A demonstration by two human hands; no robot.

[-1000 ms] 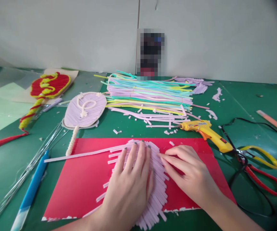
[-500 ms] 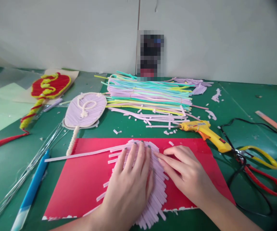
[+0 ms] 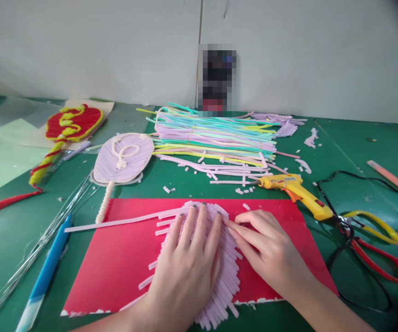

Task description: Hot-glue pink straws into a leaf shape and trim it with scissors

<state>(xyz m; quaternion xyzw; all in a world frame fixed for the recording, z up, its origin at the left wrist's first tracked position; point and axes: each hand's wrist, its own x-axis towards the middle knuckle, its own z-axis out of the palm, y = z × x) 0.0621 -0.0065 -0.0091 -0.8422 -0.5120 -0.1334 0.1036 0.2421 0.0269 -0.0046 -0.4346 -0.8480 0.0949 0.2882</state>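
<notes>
Lilac pipe cleaners lie side by side in a rounded panel (image 3: 229, 274) with uneven ends. My left hand (image 3: 187, 258) rests flat on it, fingers spread, hiding its middle. At the panel's upper right edge my right hand (image 3: 266, 244) is closed, thumb and index fingertips pinching the end of a lilac pipe cleaner, mostly hidden by the fingers. One long lilac pipe cleaner (image 3: 116, 223) runs from the panel's top out to the left. Beneath everything is a red sheet (image 3: 116, 272) with a ragged white front edge.
Behind lie a bundle of pastel pipe cleaners (image 3: 216, 133) and a lilac fan (image 3: 125, 161). A red and yellow fan (image 3: 74, 123) is at far left. On the right are a yellow glue gun (image 3: 299, 193), its black cord, and pliers (image 3: 382, 258). A blue pen-like tool (image 3: 49, 267) and thin wires (image 3: 40, 244) lie left.
My left index finger has spread slightly to the right, towards my right fingertips. My right hand stays at the panel's edge, almost unmoved.
</notes>
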